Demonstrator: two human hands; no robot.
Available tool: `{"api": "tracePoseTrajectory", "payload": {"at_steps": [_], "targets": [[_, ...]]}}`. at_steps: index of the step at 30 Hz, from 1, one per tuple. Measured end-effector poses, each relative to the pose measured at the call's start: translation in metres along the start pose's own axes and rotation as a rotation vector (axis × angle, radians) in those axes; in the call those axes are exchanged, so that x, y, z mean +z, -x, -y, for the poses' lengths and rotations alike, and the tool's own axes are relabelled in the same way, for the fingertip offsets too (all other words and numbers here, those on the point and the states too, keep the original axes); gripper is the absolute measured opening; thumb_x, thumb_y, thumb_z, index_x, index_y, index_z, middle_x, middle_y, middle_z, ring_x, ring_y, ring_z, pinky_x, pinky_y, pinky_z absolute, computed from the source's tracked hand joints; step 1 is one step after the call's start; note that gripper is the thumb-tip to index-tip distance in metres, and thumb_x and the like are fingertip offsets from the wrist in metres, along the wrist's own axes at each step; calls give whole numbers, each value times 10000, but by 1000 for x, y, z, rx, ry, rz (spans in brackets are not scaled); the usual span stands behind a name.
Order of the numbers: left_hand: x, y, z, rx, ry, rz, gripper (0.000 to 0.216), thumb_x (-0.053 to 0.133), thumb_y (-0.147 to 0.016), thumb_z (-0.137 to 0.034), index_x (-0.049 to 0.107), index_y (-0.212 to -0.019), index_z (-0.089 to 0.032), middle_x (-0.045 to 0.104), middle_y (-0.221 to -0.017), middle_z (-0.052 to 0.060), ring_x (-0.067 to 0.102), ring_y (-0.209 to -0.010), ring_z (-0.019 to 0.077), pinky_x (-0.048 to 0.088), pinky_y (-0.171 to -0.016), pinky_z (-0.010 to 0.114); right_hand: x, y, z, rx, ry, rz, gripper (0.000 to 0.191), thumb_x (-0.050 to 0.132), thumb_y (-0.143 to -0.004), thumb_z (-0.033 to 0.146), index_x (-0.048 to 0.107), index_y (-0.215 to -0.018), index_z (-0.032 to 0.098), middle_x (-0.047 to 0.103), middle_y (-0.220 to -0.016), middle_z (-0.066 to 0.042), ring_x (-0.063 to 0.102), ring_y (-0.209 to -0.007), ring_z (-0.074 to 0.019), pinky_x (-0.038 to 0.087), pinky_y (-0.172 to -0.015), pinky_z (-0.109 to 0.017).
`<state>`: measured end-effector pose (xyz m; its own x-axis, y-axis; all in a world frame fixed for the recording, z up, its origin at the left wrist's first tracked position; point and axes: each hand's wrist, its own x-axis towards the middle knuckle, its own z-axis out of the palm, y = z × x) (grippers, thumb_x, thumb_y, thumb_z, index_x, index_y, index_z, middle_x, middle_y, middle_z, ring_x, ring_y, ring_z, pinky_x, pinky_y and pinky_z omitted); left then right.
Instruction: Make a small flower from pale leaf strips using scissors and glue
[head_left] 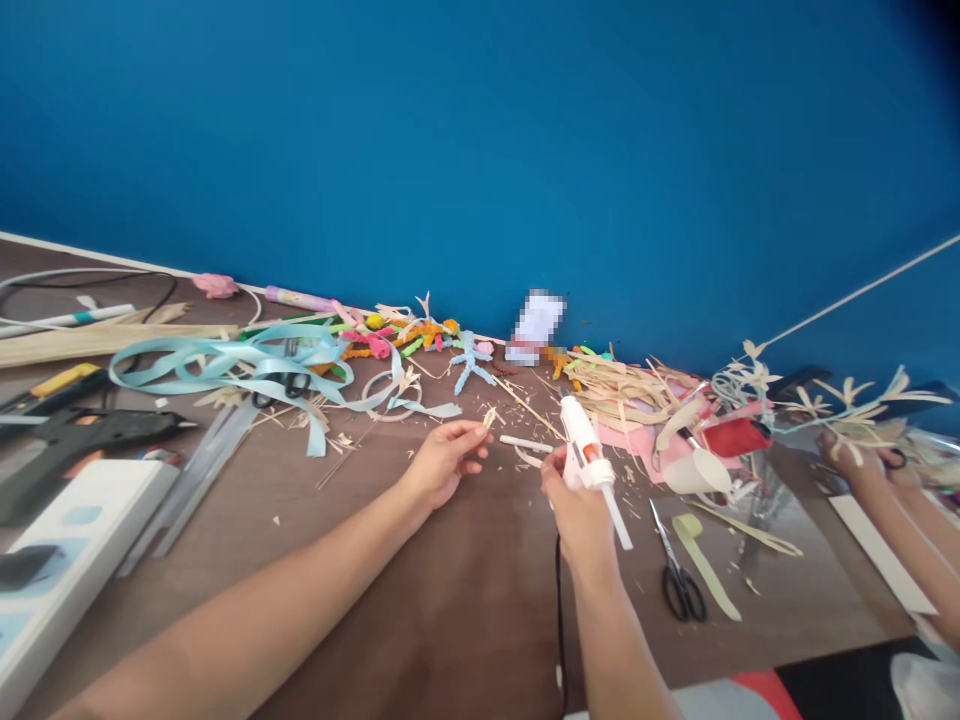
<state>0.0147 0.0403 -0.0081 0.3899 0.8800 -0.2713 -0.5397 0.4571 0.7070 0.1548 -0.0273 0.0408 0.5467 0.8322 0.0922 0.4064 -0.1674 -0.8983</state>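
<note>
My right hand [574, 505] is closed around a white hot glue gun [586, 450], nozzle pointing away and up, with a glue stick jutting out its back toward me and a black cord running down. My left hand [444, 458] pinches a small pale dried-leaf piece [489, 417] between thumb and fingertips, just left of the gun. A loose white glue stick [525, 443] lies on the brown table [450, 600] between both hands.
Light blue ribbon [247, 365], colourful pipe-cleaner shapes [405, 335] and a straw heap [630, 385] line the blue wall. Black scissors [679, 580] lie right of my arm. A black glue gun [90, 435] sits at left. Another person's hands [862, 465] work at right.
</note>
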Motion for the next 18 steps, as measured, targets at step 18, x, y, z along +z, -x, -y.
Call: {"api": "tracePoseTrajectory", "payload": {"at_steps": [18], "targets": [[17,12,3,30,-211,29,276,717,-548,-324,621,-696,-111,596,-617,20,530,-523,88,433,-403,164,8,9,1,-220,324,-60,80,540,-658,270,503,-700,214,533,-571,15,481,-500,-149,365,-494,-258]]}}
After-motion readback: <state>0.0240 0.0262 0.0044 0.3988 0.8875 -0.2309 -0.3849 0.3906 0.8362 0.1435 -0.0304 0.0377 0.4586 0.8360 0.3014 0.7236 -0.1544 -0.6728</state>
